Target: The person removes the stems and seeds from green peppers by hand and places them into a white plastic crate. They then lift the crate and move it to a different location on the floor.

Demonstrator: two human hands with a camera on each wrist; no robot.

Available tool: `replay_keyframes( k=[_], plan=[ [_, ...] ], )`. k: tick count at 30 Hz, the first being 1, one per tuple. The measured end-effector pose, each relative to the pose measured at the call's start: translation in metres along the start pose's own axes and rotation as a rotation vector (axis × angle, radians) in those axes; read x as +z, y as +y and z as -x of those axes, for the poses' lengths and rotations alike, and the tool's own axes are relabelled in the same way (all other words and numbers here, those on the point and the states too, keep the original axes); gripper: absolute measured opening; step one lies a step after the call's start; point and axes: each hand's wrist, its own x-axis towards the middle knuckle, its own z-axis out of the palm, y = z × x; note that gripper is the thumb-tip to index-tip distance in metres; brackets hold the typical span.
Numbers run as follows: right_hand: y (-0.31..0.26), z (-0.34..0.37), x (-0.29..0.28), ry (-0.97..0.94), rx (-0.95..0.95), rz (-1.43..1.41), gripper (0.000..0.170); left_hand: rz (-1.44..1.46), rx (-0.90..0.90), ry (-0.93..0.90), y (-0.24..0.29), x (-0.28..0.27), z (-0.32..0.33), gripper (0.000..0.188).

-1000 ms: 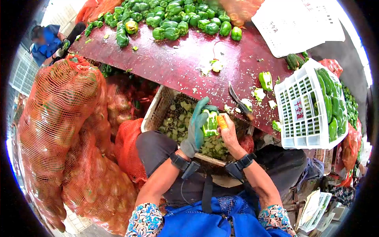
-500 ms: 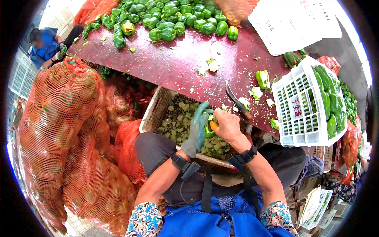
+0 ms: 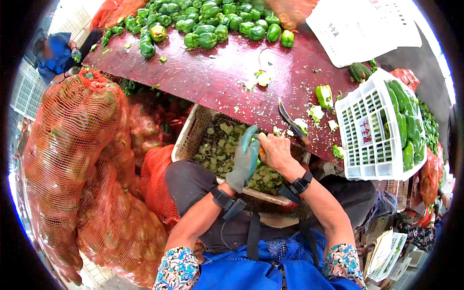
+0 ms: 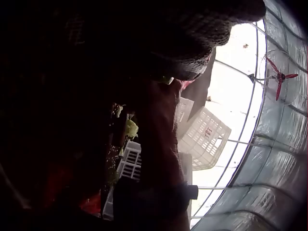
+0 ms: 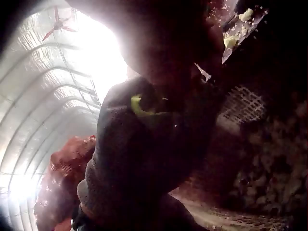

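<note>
In the head view, my gloved left hand [image 3: 244, 162] is wrapped round a green pepper, mostly hidden between both hands. The cut pepper's pale green edge [image 5: 142, 109] shows in the dark right wrist view. My bare right hand [image 3: 278, 153] meets the glove and grips a small orange tool [image 3: 261, 152], whose working end is out of sight. Both hands are above a crate [image 3: 185, 133] of pale pepper cores and seeds. The left wrist view is too dark to show the pepper clearly.
A curved knife [image 3: 288, 118] and an opened pepper [image 3: 324, 96] lie on the red table [image 3: 193, 72], with whole peppers [image 3: 207, 39] behind. A white crate [image 3: 366, 133] of peppers stands right; red mesh sacks [image 3: 72, 159] fill the left. Another person sits far left.
My right hand has risen from the pepper's right side to its top, against the glove. My left hand has turned round the pepper, which was plainly visible a second ago and is now mostly covered.
</note>
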Motion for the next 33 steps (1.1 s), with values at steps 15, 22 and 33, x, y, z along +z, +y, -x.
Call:
replay_keyframes(
  k=[15, 22, 33],
  plan=[
    [0.035, 0.014, 0.005, -0.009, 0.636, -1.29, 0.022, 0.63, -0.209, -0.036, 0.031, -0.007, -0.004, 0.053],
    [-0.021, 0.027, 0.023, -0.108, 1.004, -1.887, 0.04, 0.341, 0.004, -0.069, 0.024, 0.005, 0.002, 0.044],
    [-0.011, 0.025, 0.004, -0.015, 0.799, -2.463, 0.041, -0.071, 0.276, 0.005, 0.026, 0.001, -0.005, 0.037]
  ],
)
